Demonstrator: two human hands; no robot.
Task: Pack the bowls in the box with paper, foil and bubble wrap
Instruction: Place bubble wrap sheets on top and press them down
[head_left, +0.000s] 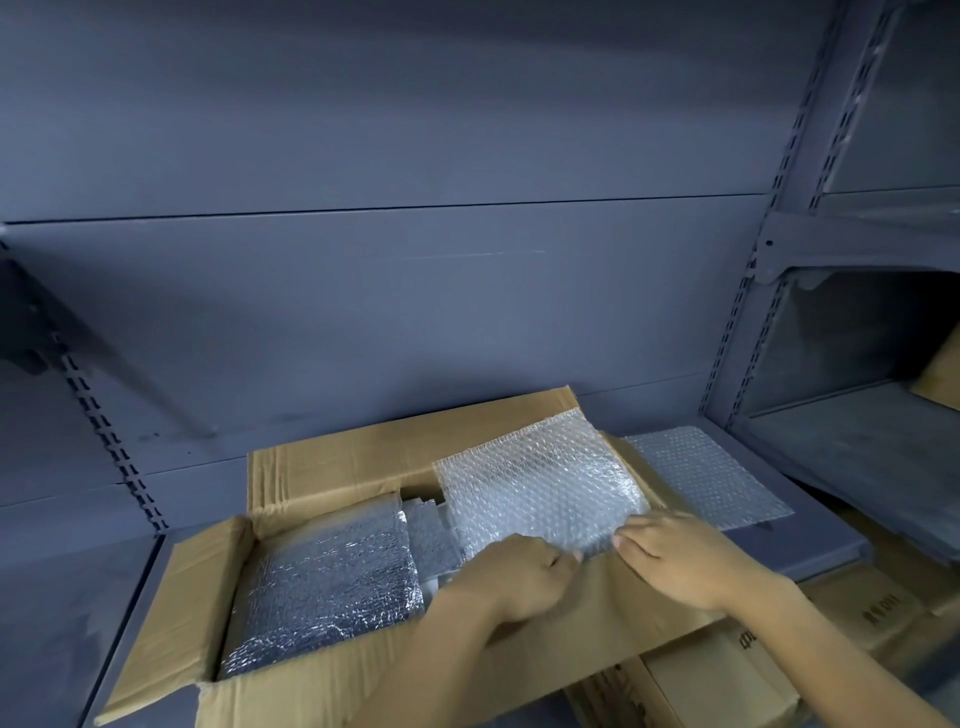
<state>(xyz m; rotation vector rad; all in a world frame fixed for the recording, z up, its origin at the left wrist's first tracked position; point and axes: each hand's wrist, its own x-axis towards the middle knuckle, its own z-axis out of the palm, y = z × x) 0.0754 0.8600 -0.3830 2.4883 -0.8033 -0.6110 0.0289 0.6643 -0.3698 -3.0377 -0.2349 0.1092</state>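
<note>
Over the right half of the box (332, 462), your left grip (519, 577) and right grip (680, 561) both pinch the near edge of the bubble wrap sheet (540, 483); a foil sheet (327, 587) lies inside on the left.

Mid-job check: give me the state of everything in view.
Cardboard box: open, flaps out.
Foil sheet: lying inside box, left side.
Bubble wrap sheet: over box's right side, near edge held.
Left hand: grip pinches that sheet's edge.
Right hand: grip pinches the same edge.
Spare bubble wrap: flat on shelf, right of box.
</note>
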